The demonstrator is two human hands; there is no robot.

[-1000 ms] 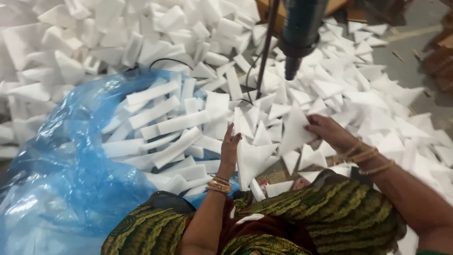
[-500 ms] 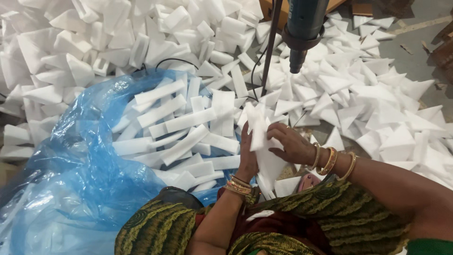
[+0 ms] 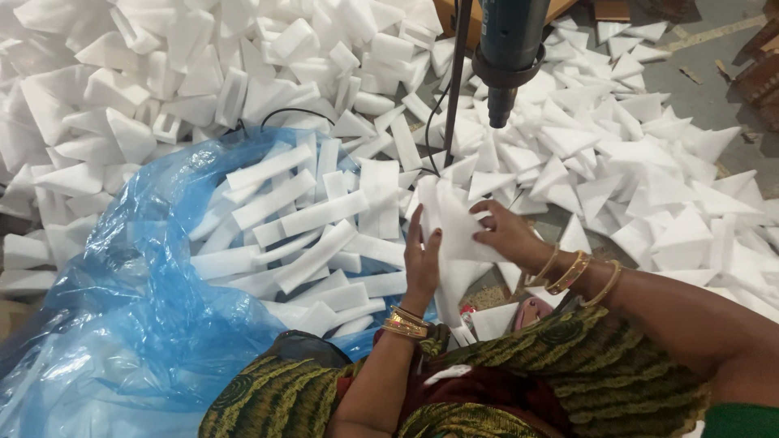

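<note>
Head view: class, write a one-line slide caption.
Both hands, left hand and right hand, hold white foam pieces beside a blue plastic bag.

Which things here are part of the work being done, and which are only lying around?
In use: left hand and right hand holding a white foam triangle; blue plastic bag of foam strips.
Lying about: loose foam triangles, heat gun, black cable.
</note>
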